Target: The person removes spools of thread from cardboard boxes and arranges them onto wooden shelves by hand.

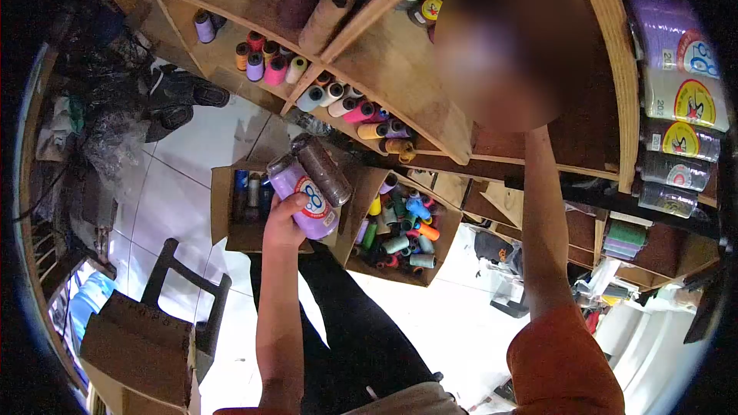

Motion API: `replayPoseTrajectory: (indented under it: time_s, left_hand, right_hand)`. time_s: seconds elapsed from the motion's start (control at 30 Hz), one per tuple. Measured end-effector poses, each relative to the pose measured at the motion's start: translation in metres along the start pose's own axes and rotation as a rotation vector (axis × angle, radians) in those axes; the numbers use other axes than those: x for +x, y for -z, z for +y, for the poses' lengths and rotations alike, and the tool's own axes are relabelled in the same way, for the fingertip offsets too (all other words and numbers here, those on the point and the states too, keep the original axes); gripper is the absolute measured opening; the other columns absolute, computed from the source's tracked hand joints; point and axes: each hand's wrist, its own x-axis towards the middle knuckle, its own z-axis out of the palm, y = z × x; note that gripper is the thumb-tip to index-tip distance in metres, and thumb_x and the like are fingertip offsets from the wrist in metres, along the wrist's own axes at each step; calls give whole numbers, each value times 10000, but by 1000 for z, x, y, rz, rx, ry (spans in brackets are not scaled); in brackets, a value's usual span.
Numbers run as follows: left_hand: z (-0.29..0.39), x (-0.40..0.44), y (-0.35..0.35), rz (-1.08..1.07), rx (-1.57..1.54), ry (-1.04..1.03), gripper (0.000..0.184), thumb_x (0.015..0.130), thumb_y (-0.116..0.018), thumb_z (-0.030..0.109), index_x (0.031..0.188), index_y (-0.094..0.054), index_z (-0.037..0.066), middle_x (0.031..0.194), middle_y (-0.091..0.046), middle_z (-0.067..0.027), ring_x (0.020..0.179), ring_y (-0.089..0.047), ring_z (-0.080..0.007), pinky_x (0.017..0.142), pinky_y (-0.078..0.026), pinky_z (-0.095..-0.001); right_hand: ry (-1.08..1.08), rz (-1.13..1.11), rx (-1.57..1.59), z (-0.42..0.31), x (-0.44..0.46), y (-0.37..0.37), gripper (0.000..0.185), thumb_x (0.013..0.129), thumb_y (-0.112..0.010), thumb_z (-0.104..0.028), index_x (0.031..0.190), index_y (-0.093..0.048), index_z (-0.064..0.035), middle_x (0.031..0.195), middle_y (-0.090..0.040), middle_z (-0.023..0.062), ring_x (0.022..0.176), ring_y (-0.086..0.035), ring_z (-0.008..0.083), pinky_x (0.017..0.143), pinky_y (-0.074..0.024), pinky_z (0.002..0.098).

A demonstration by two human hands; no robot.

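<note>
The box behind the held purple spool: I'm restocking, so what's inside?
In the box, a blue spool and a pale spool show at the left. The purple spool in the left hand covers part of it; what lies behind that cannot be seen.

Head-worn view, forward and downward

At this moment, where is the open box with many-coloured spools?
In the head view, the box is near centre, below the wooden shelf, right of the left hand and its purple spool.
</note>
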Motion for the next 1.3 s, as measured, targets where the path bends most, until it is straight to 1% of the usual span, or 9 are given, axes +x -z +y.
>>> replayPoseTrajectory:
  time_s: [0.23, 0.3, 0.43, 0.63, 0.77, 1.0, 1.03, 1.13, 1.3]
  left_hand:
    - [3, 8, -20, -105, -139, -4, 683, 648, -695, 167, 1251, -427, -9, 1183, -545, -160, 1082, -546, -287, 940, -428, -396]
    - [-1, 9, -14, -108, -142, 37, 693, 646, -697, 169, 1256, -422, -11, 1189, -543, -157, 1088, -541, -291, 952, -417, -402]
    - [-5, 7, -15, -52, -131, 88, 666, 654, -688, 118, 1256, -425, 11, 1156, -557, -137, 1050, -557, -280, 918, -440, -402]
    - [-4, 3, -53, -19, -14, 128, 604, 633, -716, 145, 1170, -476, 7, 1046, -594, -123, 950, -599, -276, 837, -490, -424]
    - [1, -4, -66, -67, 29, 71, 804, 623, -665, -1, 1346, -314, 23, 1216, -516, -115, 1115, -505, -237, 947, -388, -382]
    - [18, 3, -90, -211, 353, 305, 786, 579, -721, 21, 1290, -385, 1, 1088, -546, -79, 861, -541, -154, 694, -451, -283]
    - [21, 3, -89, -223, 427, 377, 805, 577, -723, 20, 1302, -373, 3, 1082, -543, -72, 835, -537, -141, 668, -450, -275]
    - [15, -4, -85, -330, 389, 336, 915, 567, -734, 26, 1367, -292, 8, 1230, -489, -103, 1008, -524, -172, 827, -434, -297]
    - [5, 1, -87, -462, 372, 183, 1021, 575, -739, 57, 1412, -155, 8, 1459, -231, -131, 1344, -209, -188, 1087, -132, -333]
  right_hand:
    - [-76, -1, -556, -29, -37, 0, 469, 756, -667, -382, 1094, -585, -68, 1043, -621, 111, 963, -593, 280, 858, -444, 344]
    - [-100, 27, -762, -123, -91, -31, 403, 752, -686, -337, 1059, -609, -87, 995, -636, 98, 902, -618, 251, 810, -469, 323]
    - [-347, -535, 129, -183, -178, -104, 468, 741, -734, -188, 1144, -533, -63, 964, -592, 56, 855, -593, 121, 656, -506, 263]
    - [-43, -631, -155, -190, -204, -140, 676, 673, -771, -308, 1199, -474, -6, 1100, -561, 147, 948, -582, 222, 813, -475, 334]
    - [-227, -603, 109, -153, -205, -128, 649, 745, -627, -200, 1306, -358, -15, 1163, -533, 213, 1074, -537, 285, 927, -398, 362]
    - [-280, -447, -127, -163, -215, -132, 618, 749, -579, -143, 1310, -340, -43, 1188, -507, 227, 1036, -536, 372, 911, -401, 392]
    - [-250, -447, -97, -158, -213, -134, 582, 751, -591, -102, 1284, -367, -37, 1163, -523, 173, 1025, -536, 292, 894, -409, 346]
    - [-205, -470, -66, -145, -200, -127, 513, 736, -641, -24, 1207, -436, -26, 1080, -569, 61, 981, -546, 132, 849, -431, 254]
    - [-152, -372, -191, -155, -167, -73, 469, 672, -737, -245, 1056, -549, -54, 909, -638, 105, 876, -615, 210, 784, -469, 322]
